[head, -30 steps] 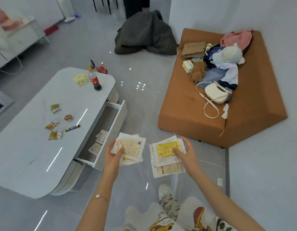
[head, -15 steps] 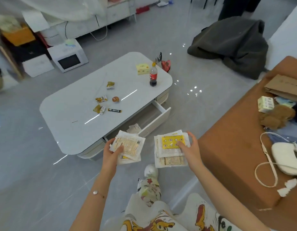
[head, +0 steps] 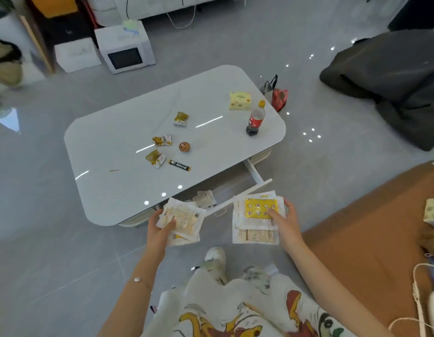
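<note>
1. Left hand [head: 160, 233] is gripping a stack of flat white printed paper sachets [head: 185, 218], with the thumb lying on top and the fingers curling underneath.
2. Right hand [head: 282, 223] is gripping a second stack of white sachets topped by a yellow-panelled one [head: 256, 229], with the thumb pressing on the yellow panel.
3. Both stacks are being held apart from each other above the grey floor, just in front of the open white drawer [head: 258, 182].
4. That drawer is standing pulled out of the glossy white rounded coffee table [head: 108, 142], with loose white sachets [head: 205, 198] lying inside.
5. On the tabletop, small yellow snack wrappers [head: 158, 158] are lying near the middle. A red-labelled cola bottle [head: 256, 119] is standing upright near a yellow square packet [head: 240, 100].
6. Beyond the table, a white microwave oven [head: 125, 51] is sitting on the floor.
</note>
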The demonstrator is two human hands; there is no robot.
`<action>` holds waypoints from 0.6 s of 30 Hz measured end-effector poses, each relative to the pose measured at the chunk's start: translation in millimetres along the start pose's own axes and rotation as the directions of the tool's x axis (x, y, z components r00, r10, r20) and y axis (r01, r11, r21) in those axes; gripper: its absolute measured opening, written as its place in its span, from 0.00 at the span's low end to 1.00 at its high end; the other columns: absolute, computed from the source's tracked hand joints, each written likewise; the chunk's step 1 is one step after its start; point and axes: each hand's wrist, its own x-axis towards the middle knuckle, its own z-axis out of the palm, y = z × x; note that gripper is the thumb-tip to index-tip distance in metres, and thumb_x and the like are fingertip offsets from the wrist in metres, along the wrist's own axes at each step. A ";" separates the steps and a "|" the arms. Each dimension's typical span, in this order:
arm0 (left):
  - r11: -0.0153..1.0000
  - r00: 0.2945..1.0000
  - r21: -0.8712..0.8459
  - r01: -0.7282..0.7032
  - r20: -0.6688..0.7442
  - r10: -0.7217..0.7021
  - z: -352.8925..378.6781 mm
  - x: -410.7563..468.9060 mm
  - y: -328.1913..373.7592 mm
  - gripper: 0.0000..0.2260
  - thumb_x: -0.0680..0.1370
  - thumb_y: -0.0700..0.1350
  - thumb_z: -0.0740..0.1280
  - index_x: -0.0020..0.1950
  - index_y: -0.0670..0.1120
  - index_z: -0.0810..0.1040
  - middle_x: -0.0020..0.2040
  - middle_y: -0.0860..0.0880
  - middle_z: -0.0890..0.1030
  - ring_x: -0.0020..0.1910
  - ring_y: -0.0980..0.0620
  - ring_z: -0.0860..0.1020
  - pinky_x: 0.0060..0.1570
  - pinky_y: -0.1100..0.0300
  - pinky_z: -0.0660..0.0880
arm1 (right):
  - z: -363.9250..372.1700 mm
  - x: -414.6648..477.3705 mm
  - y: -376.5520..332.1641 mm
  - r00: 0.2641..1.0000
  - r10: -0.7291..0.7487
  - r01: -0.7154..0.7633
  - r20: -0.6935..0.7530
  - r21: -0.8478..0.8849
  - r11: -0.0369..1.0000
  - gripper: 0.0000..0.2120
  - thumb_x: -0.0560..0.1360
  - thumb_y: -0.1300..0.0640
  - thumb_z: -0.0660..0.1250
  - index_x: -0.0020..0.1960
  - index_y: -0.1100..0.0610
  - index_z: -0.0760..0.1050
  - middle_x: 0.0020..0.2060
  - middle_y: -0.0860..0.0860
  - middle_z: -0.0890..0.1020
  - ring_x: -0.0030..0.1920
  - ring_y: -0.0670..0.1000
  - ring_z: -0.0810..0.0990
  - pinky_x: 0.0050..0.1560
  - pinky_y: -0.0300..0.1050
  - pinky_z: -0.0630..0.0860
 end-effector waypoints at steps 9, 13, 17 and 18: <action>0.980 0.957 -0.055 0.192 -0.209 -0.200 46.1 119.6 -59.9 0.21 0.76 0.37 0.69 0.64 0.52 0.68 0.58 0.44 0.78 0.51 0.46 0.80 0.44 0.54 0.79 | 67.5 186.1 29.7 0.978 0.197 -0.192 0.062 -0.075 0.979 0.21 0.74 0.60 0.70 0.64 0.51 0.68 0.56 0.54 0.80 0.48 0.51 0.82 0.43 0.48 0.78; 0.948 0.927 -0.170 0.270 -0.220 -0.303 72.7 204.4 -118.8 0.18 0.77 0.37 0.67 0.62 0.52 0.68 0.59 0.43 0.78 0.55 0.42 0.79 0.51 0.45 0.79 | 107.9 287.1 79.1 0.962 0.246 -0.235 0.115 -0.106 0.966 0.21 0.75 0.61 0.69 0.65 0.52 0.68 0.52 0.50 0.80 0.48 0.50 0.81 0.45 0.49 0.78; 0.943 0.912 -0.208 0.262 -0.265 -0.312 85.4 288.5 -176.7 0.20 0.77 0.37 0.67 0.66 0.47 0.66 0.60 0.42 0.77 0.56 0.44 0.79 0.55 0.46 0.78 | 140.4 392.5 145.1 0.927 0.345 -0.324 0.148 -0.148 0.934 0.11 0.76 0.61 0.67 0.58 0.54 0.74 0.49 0.52 0.82 0.44 0.50 0.82 0.42 0.50 0.79; 0.948 0.911 -0.188 0.256 -0.282 -0.301 86.0 306.2 -189.3 0.20 0.77 0.38 0.67 0.66 0.47 0.66 0.59 0.43 0.77 0.55 0.46 0.79 0.52 0.51 0.79 | 144.9 417.0 161.8 0.924 0.350 -0.325 0.153 -0.169 0.931 0.08 0.76 0.62 0.66 0.54 0.54 0.75 0.46 0.51 0.83 0.41 0.48 0.83 0.39 0.49 0.80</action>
